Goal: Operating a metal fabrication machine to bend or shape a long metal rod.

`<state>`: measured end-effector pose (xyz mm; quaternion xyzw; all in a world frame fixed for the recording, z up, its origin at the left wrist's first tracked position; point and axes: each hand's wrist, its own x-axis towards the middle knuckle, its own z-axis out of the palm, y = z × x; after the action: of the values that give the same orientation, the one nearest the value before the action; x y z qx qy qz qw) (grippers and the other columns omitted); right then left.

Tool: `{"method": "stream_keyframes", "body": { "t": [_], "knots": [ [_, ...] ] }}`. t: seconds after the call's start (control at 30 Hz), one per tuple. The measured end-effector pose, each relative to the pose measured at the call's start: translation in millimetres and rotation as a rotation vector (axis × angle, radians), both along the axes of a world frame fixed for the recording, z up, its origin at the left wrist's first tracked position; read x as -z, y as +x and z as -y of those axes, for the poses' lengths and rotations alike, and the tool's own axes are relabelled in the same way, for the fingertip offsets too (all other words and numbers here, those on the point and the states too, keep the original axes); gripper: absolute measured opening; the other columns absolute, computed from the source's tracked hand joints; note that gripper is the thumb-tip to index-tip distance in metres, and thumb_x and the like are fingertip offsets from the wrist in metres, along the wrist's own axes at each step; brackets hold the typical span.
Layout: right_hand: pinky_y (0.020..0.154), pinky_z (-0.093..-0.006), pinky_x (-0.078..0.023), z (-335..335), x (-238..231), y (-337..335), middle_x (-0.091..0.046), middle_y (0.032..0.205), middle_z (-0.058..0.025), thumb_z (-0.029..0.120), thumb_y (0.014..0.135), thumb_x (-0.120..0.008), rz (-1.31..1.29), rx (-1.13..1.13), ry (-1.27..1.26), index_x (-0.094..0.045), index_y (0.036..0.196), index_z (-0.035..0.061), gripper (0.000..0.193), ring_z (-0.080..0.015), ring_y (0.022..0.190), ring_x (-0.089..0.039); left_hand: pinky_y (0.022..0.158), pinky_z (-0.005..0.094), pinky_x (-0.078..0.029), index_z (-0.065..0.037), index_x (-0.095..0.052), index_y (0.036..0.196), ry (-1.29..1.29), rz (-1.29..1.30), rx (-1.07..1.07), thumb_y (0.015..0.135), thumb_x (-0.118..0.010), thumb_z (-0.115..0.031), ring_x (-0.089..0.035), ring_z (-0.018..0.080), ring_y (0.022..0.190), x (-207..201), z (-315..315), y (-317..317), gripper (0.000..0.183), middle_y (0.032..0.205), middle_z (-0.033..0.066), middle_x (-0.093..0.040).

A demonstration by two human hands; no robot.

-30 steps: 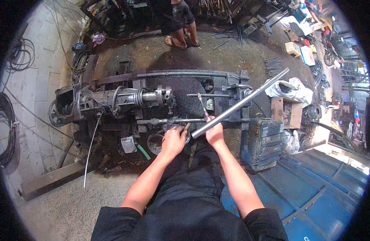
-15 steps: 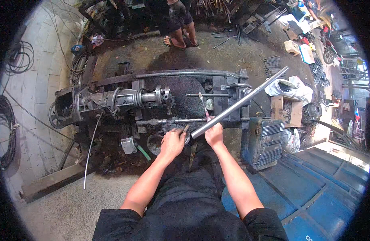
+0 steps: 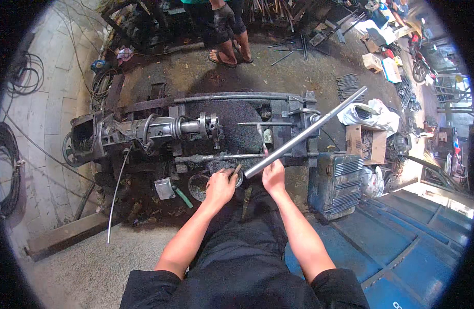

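A long bright metal tube [image 3: 306, 132] slants from in front of me up to the right. My right hand [image 3: 274, 179] is closed beneath its near part, with the fingers partly hidden. Past the tube, a thin tool with a pinkish shaft [image 3: 264, 147] sticks out; I cannot tell whether that hand holds it too. My left hand [image 3: 220, 186] is closed around a short brownish stick [image 3: 238, 169], just left of the tube's near end. Partly behind that hand is a round container [image 3: 197, 186]. Beyond both hands lies a dark, greasy lathe-like machine [image 3: 165, 126] with a chuck [image 3: 208, 125].
A scoop with a green handle [image 3: 183, 197] is below the machine. To the right stand a ribbed metal box [image 3: 336, 185] and a cardboard box [image 3: 368, 143]. Another person's legs [image 3: 232, 46] show at the back. A thin rod [image 3: 117, 198] hangs down at left.
My right hand has drawn slightly down, and the thin tool beyond the tube has shifted a little toward me. The tube and my left hand have barely moved. The person behind has shifted their arm.
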<state>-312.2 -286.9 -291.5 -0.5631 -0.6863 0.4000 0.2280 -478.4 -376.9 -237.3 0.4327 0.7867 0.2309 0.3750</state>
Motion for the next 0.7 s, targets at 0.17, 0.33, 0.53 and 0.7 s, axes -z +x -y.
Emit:
{"method": "stream_keyframes", "body": {
  "t": [0.17, 0.33, 0.53, 0.7],
  "knots": [
    [0.073, -0.0466, -0.048, -16, -8, -3, -0.062, 0.087, -0.0278, 0.013, 0.095, -0.044, -0.012, 0.024, -0.240, -0.058, 0.114, -0.0012, 0.027, -0.0435, 0.088, -0.062, 0.083, 0.0447, -0.049, 0.002, -0.068, 0.103, 0.025, 0.008, 0.005, 0.085, -0.060, -0.018, -0.063, 0.0402, 0.093, 0, 3, 0, 0.028, 0.098, 0.0255, -0.065],
    [0.070, -0.0506, -0.046, 5, -11, -4, -0.062, 0.086, -0.0267, 0.013, 0.094, -0.045, 0.019, 0.041, -0.093, -0.059, 0.108, 0.0003, 0.023, -0.0472, 0.086, -0.058, 0.083, 0.0447, -0.049, 0.002, -0.068, 0.102, -0.007, 0.008, -0.023, 0.085, -0.060, -0.018, -0.063, 0.0404, 0.092, 3, 7, 2, 0.027, 0.097, 0.0249, -0.066],
    [0.067, -0.0490, -0.047, -13, -14, -11, -0.062, 0.080, -0.0274, 0.011, 0.093, -0.045, 0.046, -0.016, -0.193, -0.059, 0.115, 0.0005, 0.028, -0.0442, 0.082, -0.062, 0.081, 0.0483, -0.049, -0.002, -0.069, 0.103, 0.012, 0.006, 0.013, 0.087, -0.057, -0.022, -0.063, 0.0412, 0.090, -2, 6, 2, 0.028, 0.096, 0.0221, -0.066],
    [0.068, -0.0492, -0.048, -9, -10, -17, -0.062, 0.083, -0.0285, 0.012, 0.093, -0.045, 0.016, -0.040, -0.072, -0.060, 0.111, 0.0001, 0.026, -0.0438, 0.085, -0.062, 0.082, 0.0451, -0.049, 0.001, -0.068, 0.103, -0.019, 0.013, -0.009, 0.085, -0.061, -0.020, -0.063, 0.0407, 0.092, -5, 6, 3, 0.028, 0.097, 0.0251, -0.066]
  ]
}}
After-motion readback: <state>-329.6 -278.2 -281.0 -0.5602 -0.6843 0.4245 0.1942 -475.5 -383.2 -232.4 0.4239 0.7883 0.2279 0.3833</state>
